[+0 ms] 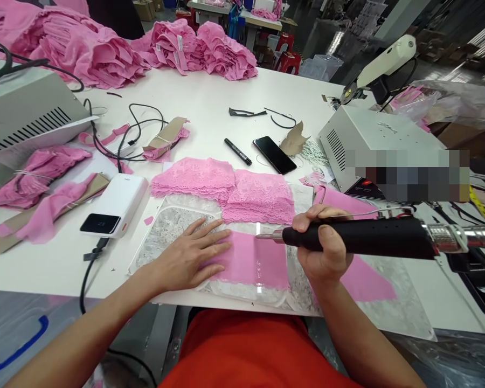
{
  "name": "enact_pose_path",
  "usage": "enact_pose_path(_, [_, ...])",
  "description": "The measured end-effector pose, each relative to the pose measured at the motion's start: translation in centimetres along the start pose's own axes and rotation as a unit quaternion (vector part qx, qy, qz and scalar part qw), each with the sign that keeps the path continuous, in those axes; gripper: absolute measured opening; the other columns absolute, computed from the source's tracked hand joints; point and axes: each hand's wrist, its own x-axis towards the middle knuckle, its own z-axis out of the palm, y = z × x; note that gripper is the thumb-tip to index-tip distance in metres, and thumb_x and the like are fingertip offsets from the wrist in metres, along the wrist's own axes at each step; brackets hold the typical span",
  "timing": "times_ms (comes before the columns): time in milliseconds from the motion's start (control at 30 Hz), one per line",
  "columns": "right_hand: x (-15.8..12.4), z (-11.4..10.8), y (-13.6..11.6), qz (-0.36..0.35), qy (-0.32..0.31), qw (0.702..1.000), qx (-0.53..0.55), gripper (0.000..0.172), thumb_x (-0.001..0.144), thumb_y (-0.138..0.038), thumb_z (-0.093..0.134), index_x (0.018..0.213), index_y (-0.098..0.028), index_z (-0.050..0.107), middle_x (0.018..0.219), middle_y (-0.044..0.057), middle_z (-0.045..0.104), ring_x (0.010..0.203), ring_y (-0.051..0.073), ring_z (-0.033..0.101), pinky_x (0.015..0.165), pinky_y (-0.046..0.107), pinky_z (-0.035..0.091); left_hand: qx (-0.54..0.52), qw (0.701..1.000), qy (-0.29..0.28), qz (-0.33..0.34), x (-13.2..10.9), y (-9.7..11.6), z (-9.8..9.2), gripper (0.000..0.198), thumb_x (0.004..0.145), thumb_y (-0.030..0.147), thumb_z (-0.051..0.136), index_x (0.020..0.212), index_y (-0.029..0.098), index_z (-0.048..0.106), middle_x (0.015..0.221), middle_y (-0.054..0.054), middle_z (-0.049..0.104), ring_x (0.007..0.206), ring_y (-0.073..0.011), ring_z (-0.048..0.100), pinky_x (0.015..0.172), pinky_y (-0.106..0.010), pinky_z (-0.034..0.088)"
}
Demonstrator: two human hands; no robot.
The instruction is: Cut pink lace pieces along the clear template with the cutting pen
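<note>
My left hand [189, 257] lies flat with fingers spread on a pink lace piece [253, 264], pressing it onto a clear glass plate [161, 229] at the table's front edge. My right hand [322, 245] is wrapped round the black handle of a heated cutting tool [372, 237]. The tool's thin metal tip [267, 236] touches the top edge of the lace piece. Two stacks of pink lace [226, 188] lie just behind the plate. Another pink piece [364, 280] lies under my right wrist.
A white power bank [115, 205] with a cable lies left of the plate. A black marker [237, 151] and a phone [275, 154] lie behind the lace stacks. A white control box [372, 145] stands at the right, a grey box [20, 118] at the left. Pink garment heaps [105, 48] fill the back.
</note>
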Motion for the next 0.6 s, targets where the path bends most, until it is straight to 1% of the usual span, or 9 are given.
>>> enact_pose_path(167, [-0.1, 0.2, 0.5, -0.005, -0.006, 1.0, -0.003, 0.011, 0.078, -0.025, 0.065, 0.084, -0.021, 0.057, 0.084, -0.002, 0.057, 0.061, 0.01, 0.057, 0.061, 0.03, 0.05, 0.0, 1.0, 0.007, 0.004, 0.0, -0.1, 0.0, 0.038, 0.099, 0.037, 0.051, 0.132, 0.021, 0.059, 0.145, -0.006, 0.054, 0.143, -0.0279, 0.037, 0.121, -0.051, 0.024])
enact_pose_path(300, [0.1, 0.1, 0.3, -0.004, 0.002, 1.0, -0.018, 0.012, 0.077, -0.027, 0.065, 0.082, -0.021, 0.055, 0.082, -0.002, 0.057, 0.059, 0.01, 0.056, 0.061, 0.031, 0.05, 0.006, 1.0, 0.01, 0.013, 0.0, -0.2, 0.0, 0.037, 0.099, 0.035, 0.051, 0.132, 0.021, 0.059, 0.144, -0.005, 0.055, 0.143, -0.028, 0.037, 0.121, -0.051, 0.024])
enact_pose_path(467, [0.5, -1.2, -0.6, -0.014, 0.027, 0.999, -0.026, 0.012, 0.075, -0.027, 0.064, 0.082, -0.021, 0.056, 0.081, -0.001, 0.056, 0.058, 0.01, 0.055, 0.057, 0.029, 0.049, 0.005, 1.0, 0.009, 0.013, 0.0, -0.3, -0.1, 0.038, 0.098, 0.034, 0.052, 0.133, 0.022, 0.059, 0.143, -0.005, 0.055, 0.143, -0.0283, 0.037, 0.121, -0.051, 0.025])
enact_pose_path(600, [0.6, -2.2, -1.0, -0.013, 0.05, 0.998, -0.047, 0.013, 0.073, -0.028, 0.065, 0.08, -0.021, 0.056, 0.079, -0.002, 0.055, 0.057, 0.01, 0.055, 0.057, 0.029, 0.049, 0.001, 1.0, 0.01, 0.011, -0.1, -0.4, 0.0, 0.039, 0.097, 0.034, 0.053, 0.134, 0.024, 0.057, 0.143, -0.005, 0.055, 0.144, -0.0279, 0.037, 0.121, -0.05, 0.024])
